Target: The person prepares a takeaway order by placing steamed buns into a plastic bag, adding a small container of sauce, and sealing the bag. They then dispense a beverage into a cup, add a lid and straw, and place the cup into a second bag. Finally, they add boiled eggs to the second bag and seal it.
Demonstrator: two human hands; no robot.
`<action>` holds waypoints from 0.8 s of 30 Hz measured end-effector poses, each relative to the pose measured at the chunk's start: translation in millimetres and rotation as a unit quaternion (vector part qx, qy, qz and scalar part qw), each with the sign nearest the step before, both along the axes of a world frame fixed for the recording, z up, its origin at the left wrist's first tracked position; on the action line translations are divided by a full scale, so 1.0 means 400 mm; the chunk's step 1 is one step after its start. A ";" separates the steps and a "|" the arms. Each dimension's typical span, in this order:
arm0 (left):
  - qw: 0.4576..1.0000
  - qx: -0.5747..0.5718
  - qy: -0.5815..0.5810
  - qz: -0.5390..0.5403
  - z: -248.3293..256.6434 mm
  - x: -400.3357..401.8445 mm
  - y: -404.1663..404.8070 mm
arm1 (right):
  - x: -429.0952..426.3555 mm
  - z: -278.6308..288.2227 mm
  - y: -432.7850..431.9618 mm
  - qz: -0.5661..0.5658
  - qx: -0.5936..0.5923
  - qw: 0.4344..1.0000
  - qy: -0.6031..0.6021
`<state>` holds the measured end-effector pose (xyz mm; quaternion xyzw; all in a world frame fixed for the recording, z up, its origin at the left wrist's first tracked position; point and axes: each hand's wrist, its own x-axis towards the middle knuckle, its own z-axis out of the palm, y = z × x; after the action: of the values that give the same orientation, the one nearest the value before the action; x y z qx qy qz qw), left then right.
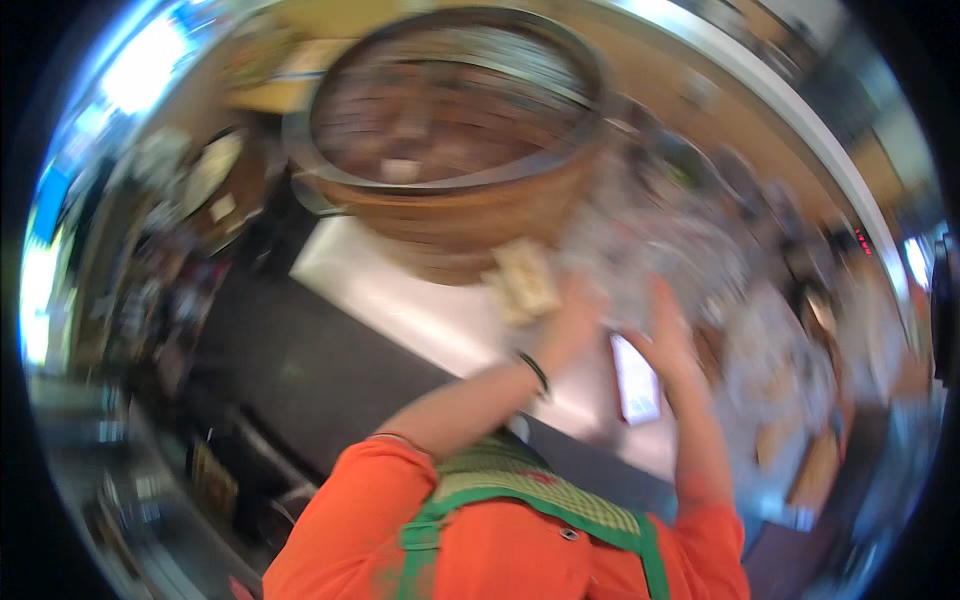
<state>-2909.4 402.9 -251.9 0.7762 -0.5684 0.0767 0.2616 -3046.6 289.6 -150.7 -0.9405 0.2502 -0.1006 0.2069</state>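
My left hand (577,315) reaches forward over a white work surface (420,307), beside a small beige block-shaped item (529,277); blur hides its fingers and any grip. To the right, my right hand (667,337) is raised with thumb and fingers apart at the edge of clear plastic bags (652,247). A phone with a lit screen (636,382) lies on the surface between my forearms. Beyond the hands stands a large round brown vessel (465,225) with a grey rim; its contents are blurred.
Blurred plastic bags (776,360) fill the right side. A round container (225,180) with a pale card stands at the left, near shelves of blurred goods. A pale ledge curves along the upper right. Dark floor shows left of the white surface.
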 end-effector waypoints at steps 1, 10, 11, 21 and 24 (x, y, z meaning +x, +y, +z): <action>0.917 -0.046 0.394 0.027 0.152 -0.067 0.040 | -0.072 0.034 0.011 -0.045 0.004 0.999 -0.011; 0.925 -0.074 0.334 -0.167 0.170 0.316 0.591 | 0.139 0.207 0.501 0.105 0.147 0.961 -0.211; 0.925 -0.079 0.354 -0.115 0.169 0.392 0.659 | 0.184 0.145 0.542 0.027 0.277 0.953 -0.120; 0.842 -0.171 0.510 0.042 0.207 1.127 0.647 | 0.597 -0.182 0.478 -0.419 0.652 0.437 -0.457; 0.833 -0.155 0.532 0.001 0.160 1.260 0.483 | 0.534 -0.303 0.440 -0.380 0.593 0.453 -0.547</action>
<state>-2405.4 596.0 -187.9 0.6470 -0.3216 -0.2610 0.6402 -2832.8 465.8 -271.8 -0.1532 0.4175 -0.4901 0.7497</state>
